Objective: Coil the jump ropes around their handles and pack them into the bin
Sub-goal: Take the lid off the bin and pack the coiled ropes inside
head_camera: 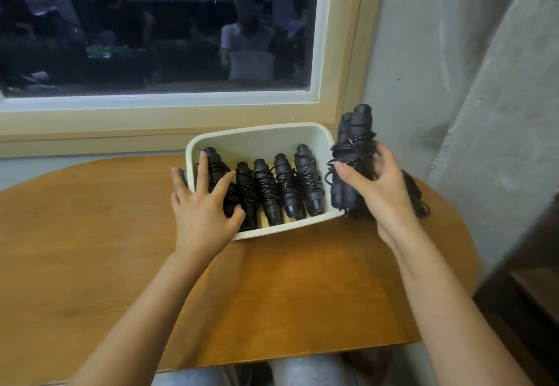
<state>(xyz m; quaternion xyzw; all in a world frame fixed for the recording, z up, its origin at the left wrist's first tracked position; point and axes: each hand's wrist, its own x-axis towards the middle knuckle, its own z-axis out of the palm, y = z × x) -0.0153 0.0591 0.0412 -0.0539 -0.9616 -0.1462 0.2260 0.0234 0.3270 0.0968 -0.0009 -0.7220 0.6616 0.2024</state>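
A white bin [263,137] stands on the wooden table, with several black coiled jump ropes [290,186] lying side by side inside. My left hand [202,207] reaches over the bin's left wall, its fingers spread and resting on the leftmost coiled rope [215,165]. My right hand [378,186] grips another coiled jump rope [352,155], its black handles wrapped in cord, held upright just beyond the bin's right wall. Behind my right hand a dark tangle of loose rope [419,201] lies on the table, mostly hidden.
The round wooden table [272,295] stretches toward me. A window [151,37] with a cream frame runs behind the bin. A grey wall [453,83] and dark furniture [526,279] close in on the right.
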